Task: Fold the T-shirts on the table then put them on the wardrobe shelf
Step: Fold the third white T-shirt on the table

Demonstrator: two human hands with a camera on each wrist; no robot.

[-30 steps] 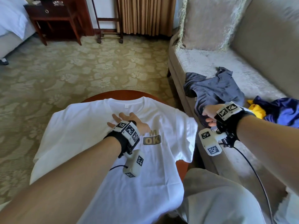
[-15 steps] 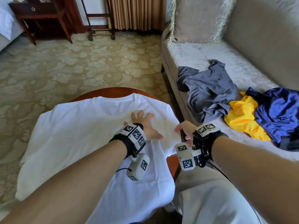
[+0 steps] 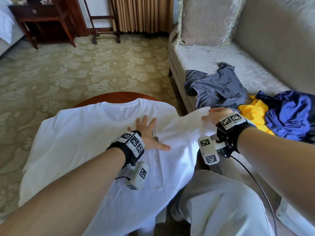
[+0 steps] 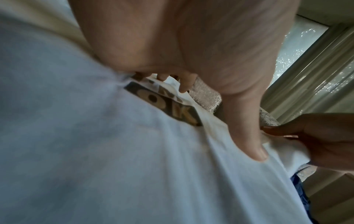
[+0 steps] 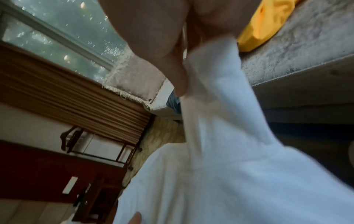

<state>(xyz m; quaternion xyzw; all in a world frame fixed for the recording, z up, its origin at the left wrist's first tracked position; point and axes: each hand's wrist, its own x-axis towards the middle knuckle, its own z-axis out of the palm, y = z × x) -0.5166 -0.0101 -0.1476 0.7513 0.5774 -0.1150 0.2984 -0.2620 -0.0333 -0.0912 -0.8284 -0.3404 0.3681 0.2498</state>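
A white T-shirt (image 3: 81, 142) lies spread face up over the round wooden table (image 3: 115, 97), collar away from me. My left hand (image 3: 148, 133) presses flat on its chest with fingers spread, beside the dark "OK" print (image 4: 172, 109). My right hand (image 3: 213, 114) pinches the shirt's right sleeve (image 3: 197, 116) and holds it lifted toward the sofa; the sleeve (image 5: 214, 75) hangs taut from the thumb and fingers. A grey T-shirt (image 3: 216, 87), a yellow one (image 3: 252, 109) and a blue one (image 3: 289, 113) lie crumpled on the sofa seat.
The beige sofa (image 3: 213, 55) with a fringed cushion (image 3: 206, 21) stands close on the right. My knees in light trousers (image 3: 221, 205) sit beside the table. Patterned carpet (image 3: 85, 65) stretches ahead to a dark wooden side table (image 3: 42, 16) and a luggage rack (image 3: 104, 29).
My right hand left the grey shirt on the sofa, came to the white shirt's right sleeve, took hold and lifted it. The left hand stayed on the chest, shifting slightly.
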